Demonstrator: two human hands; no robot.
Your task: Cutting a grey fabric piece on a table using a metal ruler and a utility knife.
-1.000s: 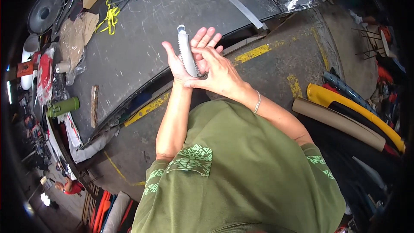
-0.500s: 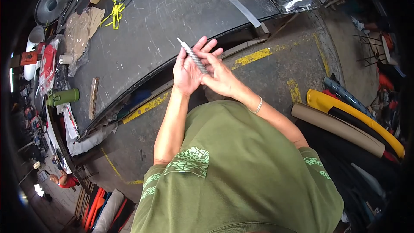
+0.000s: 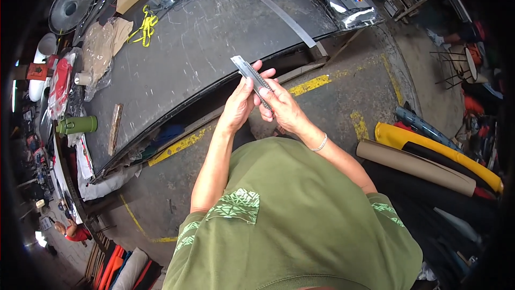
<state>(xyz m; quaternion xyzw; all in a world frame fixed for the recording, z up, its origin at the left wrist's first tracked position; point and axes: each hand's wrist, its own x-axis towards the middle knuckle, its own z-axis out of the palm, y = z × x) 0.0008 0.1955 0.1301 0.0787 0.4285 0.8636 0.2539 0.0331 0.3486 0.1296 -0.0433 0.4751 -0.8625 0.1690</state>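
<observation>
A silver-grey utility knife (image 3: 250, 71) with ridged edges is between my two hands, just off the near edge of the dark worktable (image 3: 182, 48). Its slanted tip points up and left, toward the tabletop. My right hand (image 3: 287, 109) wraps round the handle's lower end, thumb on top. My left hand (image 3: 236, 106) pinches the knife's near side further up, with the thumb and bent fingers against it. Part of the handle is hidden by the fingers. A bracelet circles my right wrist.
On the table lie a long clear ruler-like strip (image 3: 276, 11), a yellow strap (image 3: 146, 26), a wooden stick (image 3: 115, 129) and a green flask (image 3: 78, 125). Material rolls (image 3: 416, 165) lie at right. A fan (image 3: 71, 8) stands far left. A person in red (image 3: 78, 233) is at lower left.
The knife has turned from its narrow ridged edge to show its flat side. My left hand has gone from an open palm beneath it to gripping it. The view has shifted slightly.
</observation>
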